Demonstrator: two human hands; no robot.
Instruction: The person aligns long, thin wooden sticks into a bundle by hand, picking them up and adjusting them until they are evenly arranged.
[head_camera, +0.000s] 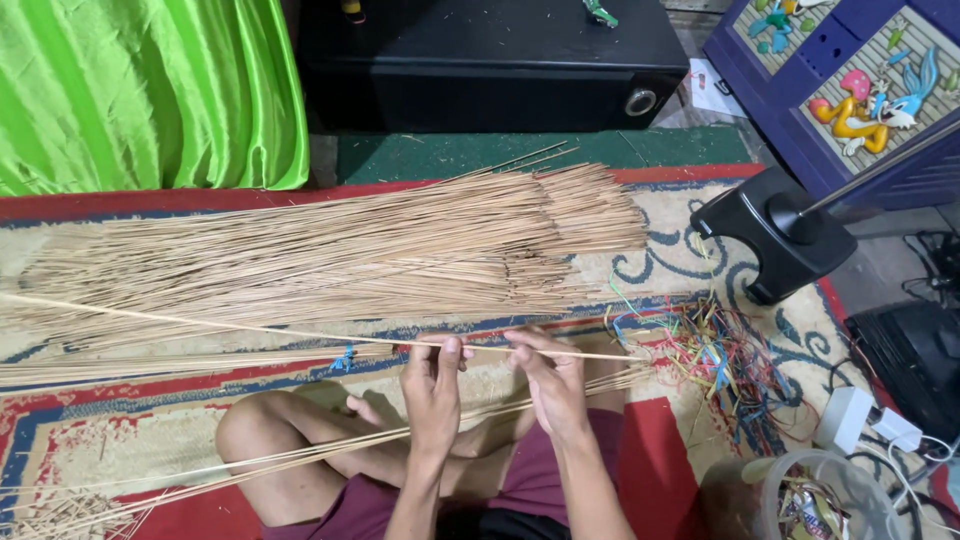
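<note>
Straw-coloured and very thin, a single long stick (300, 333) is pinched between the fingers of both hands just above the lap, running level from the far left of the scene to just right of the hands. The left hand (432, 385) is closed on it with thumb and fingertips; the right hand (548, 380) is closed on it close beside, nearer its right end.

Risk noted: most of the stick hangs unsupported to the left, so it is judged likely to bow or snap if bent between the two close grips. The end could also catch in the big pile of sticks (330, 255) lying just beyond and drag others out of line. A smaller bundle (300, 455) crosses the bare knee and could be scattered by a leg shift.

Surface: a patterned rug (120, 420) in red, cream and blue on the floor. Coloured string scraps (725, 360) lie to the right, near a black fan base (775, 240). Far side: green cloth (150, 90), a black box (490, 65), a purple cabinet (850, 90). A plastic tub (800, 500) stands near right.
</note>
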